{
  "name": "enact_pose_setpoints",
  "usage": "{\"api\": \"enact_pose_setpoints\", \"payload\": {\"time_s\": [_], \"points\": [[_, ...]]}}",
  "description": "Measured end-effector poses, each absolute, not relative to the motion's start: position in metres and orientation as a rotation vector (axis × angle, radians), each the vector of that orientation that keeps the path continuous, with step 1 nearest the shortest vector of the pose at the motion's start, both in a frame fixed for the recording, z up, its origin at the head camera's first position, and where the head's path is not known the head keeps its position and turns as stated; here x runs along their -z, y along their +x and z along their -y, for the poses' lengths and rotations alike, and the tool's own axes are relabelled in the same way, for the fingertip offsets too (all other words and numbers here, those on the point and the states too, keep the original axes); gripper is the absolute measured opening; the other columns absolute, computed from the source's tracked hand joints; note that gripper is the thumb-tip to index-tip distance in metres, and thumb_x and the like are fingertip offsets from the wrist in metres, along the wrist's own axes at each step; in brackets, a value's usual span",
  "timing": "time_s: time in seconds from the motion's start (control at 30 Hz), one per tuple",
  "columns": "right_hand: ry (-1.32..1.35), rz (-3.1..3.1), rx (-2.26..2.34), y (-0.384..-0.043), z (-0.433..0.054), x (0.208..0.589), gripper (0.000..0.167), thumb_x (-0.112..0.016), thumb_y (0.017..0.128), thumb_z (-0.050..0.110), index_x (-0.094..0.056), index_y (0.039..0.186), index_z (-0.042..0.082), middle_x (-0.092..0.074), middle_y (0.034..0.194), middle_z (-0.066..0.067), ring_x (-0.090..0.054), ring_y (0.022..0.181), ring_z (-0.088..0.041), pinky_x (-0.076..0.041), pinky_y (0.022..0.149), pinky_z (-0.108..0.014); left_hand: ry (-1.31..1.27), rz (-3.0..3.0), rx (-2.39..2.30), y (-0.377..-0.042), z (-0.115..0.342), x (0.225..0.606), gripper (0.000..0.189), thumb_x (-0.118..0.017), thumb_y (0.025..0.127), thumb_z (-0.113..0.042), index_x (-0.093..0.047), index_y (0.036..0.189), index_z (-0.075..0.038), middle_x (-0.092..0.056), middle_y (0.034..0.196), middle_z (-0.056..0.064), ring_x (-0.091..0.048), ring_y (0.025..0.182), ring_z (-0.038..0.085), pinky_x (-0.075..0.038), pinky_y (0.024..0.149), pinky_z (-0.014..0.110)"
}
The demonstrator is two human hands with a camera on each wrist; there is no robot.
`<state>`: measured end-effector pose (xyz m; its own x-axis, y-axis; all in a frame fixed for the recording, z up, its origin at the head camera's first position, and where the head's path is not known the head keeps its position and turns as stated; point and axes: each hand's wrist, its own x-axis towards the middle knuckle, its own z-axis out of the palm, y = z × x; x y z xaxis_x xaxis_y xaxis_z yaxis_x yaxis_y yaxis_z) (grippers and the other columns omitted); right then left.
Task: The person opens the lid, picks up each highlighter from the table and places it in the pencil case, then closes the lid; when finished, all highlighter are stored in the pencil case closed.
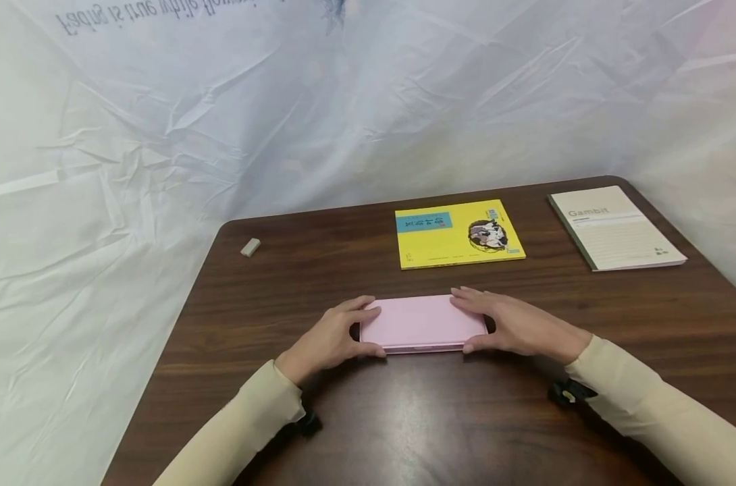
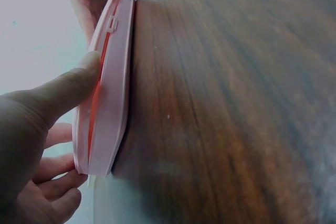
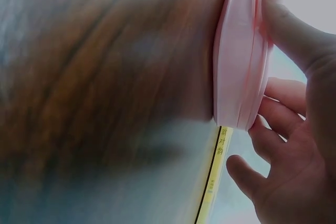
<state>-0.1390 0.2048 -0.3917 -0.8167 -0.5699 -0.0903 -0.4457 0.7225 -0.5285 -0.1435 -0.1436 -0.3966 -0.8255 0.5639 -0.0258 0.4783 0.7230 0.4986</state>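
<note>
A pink pencil case [image 1: 423,320] lies flat on the brown wooden table, its long side toward me. My left hand [image 1: 337,334] grips its left end, thumb on the near edge and fingers over the far side. The opposite end is held the same way by my right hand [image 1: 520,324]. In the left wrist view, the left thumb [image 2: 79,80] presses at the case's seam, where a thin red line and a small clasp [image 2: 112,24] show. The right thumb [image 3: 286,24] sits at that seam in the right wrist view.
Behind the case lies a yellow book [image 1: 441,243] with a blue label. A pale notebook [image 1: 623,233] marked "Gambit" is at the back right. One small whitish eraser [image 1: 250,248] rests at the back left. White sheeting [image 1: 344,135] hangs behind the table.
</note>
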Motion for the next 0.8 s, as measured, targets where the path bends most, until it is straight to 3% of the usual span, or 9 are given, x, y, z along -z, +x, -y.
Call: {"api": "enact_pose_setpoints", "payload": {"time_s": [0.8], "points": [[-0.787,-2.649,0.771,-0.1351,-0.2073,0.3937,0.091,-0.081,0.078,0.051,-0.041,0.154,0.020,-0.031,0.162,-0.001,-0.029,0.149,-0.029,-0.033,0.113,-0.055,0.822,-2.782,-0.756,-0.1340,0.1429,0.4060,0.083,-0.080,0.077,-0.055,-0.052,0.146,-0.017,-0.041,0.156,0.001,-0.039,0.143,0.022,-0.037,0.114,0.042]]}}
